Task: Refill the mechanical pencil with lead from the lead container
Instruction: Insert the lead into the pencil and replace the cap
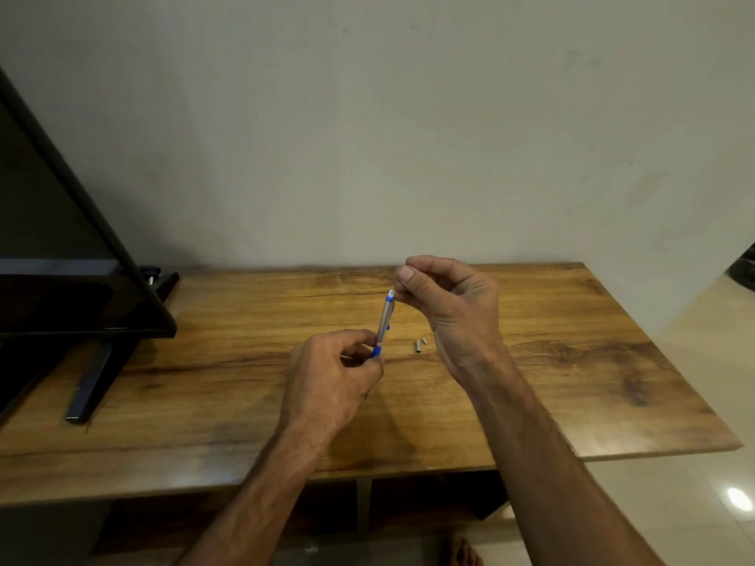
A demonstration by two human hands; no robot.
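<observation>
Trainee: Wooden counter (572, 361) against a plain wall, dark screen (61, 239) at the left. Where is the mechanical pencil (386, 320)?

Technician: Above the counter, near its middle, held almost upright and leaning slightly right. The left grip (331, 377) pinches the blue lower end between thumb and fingers.

Trainee: And the right grip (453, 304)?

Technician: Thumb and forefinger are pressed together just at the pencil's top end. A lead would be too thin to show, so I cannot tell whether one is pinched there.

Trainee: Which step is this?

Technician: Judged from the pose, loading at the top opening. Two small metal parts (417, 346) lie on the counter just right of the pencil, probably its removed end pieces. The lead container cannot be identified.

Trainee: Requirements for the next move?

Technician: Hold the barrel steady. Align any lead with the bore and release it without side force, since lead likely snaps if bent. Then refit the parts from the counter.
</observation>
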